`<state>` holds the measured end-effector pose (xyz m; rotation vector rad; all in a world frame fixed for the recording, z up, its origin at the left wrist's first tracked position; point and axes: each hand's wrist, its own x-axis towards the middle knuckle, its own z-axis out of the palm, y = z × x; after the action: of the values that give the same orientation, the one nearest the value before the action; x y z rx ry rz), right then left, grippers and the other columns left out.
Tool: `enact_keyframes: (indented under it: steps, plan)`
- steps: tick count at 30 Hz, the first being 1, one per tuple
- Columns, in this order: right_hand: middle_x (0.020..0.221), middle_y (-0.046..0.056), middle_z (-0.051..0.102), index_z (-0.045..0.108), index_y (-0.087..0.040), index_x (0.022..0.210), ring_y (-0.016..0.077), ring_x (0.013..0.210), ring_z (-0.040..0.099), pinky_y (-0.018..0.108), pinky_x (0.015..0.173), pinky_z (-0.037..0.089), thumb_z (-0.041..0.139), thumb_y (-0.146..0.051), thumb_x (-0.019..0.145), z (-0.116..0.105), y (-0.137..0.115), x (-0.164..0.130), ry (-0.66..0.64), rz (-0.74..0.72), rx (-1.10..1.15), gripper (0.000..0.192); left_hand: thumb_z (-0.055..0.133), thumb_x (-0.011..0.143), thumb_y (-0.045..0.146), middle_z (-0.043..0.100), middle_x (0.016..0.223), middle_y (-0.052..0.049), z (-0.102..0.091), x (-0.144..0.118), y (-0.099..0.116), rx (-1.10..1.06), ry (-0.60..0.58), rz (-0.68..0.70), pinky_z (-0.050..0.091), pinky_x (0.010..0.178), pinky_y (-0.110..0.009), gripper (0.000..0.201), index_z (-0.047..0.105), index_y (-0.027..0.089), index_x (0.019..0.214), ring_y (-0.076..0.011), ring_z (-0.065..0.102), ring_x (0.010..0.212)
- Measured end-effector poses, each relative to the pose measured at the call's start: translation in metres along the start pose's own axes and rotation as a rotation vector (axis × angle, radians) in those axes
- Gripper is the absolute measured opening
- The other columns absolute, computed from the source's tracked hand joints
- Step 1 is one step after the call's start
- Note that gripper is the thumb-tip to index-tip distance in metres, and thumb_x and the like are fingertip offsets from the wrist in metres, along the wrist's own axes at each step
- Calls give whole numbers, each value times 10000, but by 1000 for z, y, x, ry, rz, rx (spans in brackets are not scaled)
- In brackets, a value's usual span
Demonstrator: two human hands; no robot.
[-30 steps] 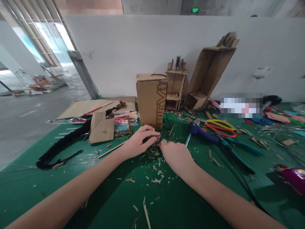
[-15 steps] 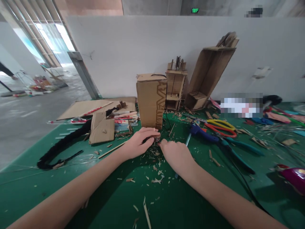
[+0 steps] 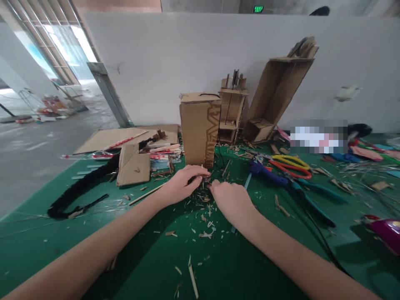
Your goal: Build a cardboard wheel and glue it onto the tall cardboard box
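My left hand (image 3: 184, 182) is closed, its thumb and fingers pinching a small brown piece (image 3: 206, 179) with a thin pale tip poking up above it. Just to the right, my right hand (image 3: 229, 198) is curled shut, its fingertips close to that piece; what lies inside its grip is hidden. Both hands rest low over the green table (image 3: 150, 266), in front of an upright cardboard box (image 3: 196, 133) with a zigzag ridge on its face. Wood shavings (image 3: 204, 208) are scattered beneath the fingers.
Behind the box stand a small cardboard frame (image 3: 233, 108) and a taller leaning one (image 3: 268, 96). At right lie a blue glue gun (image 3: 270, 173), scissors (image 3: 292, 164) and teal-handled pliers (image 3: 321, 191). A cardboard piece (image 3: 134, 170) and a black braided cord (image 3: 84, 183) lie left.
The view has shifted slightly. Both hands keep nearly the same place and grip, with the small brown piece still between the left fingers.
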<state>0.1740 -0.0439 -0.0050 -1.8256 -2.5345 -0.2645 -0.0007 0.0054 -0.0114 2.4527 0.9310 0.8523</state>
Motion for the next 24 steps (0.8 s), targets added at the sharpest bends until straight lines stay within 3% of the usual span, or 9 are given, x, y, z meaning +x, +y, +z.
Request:
enact_keyframes:
  steps: [8, 16, 24]
  plan:
    - [677, 127, 701, 631, -124, 901, 276, 633, 700, 298, 490, 448, 348, -267, 966, -2, 2, -2, 7, -36, -3, 323, 401, 925, 231, 598, 1154, -83, -1, 0, 3, -35, -8, 32, 408, 1017, -409, 276, 602, 207, 1113, -190, 509, 1151]
    - [648, 121, 693, 646, -124, 861, 243, 628, 700, 274, 512, 461, 394, -273, 953, -3, 1, -1, -18, -25, -7, 306, 359, 936, 243, 532, 1122, -85, -4, 1, 5, -117, -40, -36, 439, 992, -381, 324, 633, 225, 1109, -195, 541, 1079]
    - [624, 114, 679, 622, -122, 900, 256, 601, 691, 276, 478, 428, 325, -291, 975, 2, 0, -4, 11, 17, -20, 350, 364, 948, 297, 486, 1116, -84, -4, 0, 4, -103, -59, -58, 418, 1004, -372, 339, 616, 218, 1160, -186, 522, 1082]
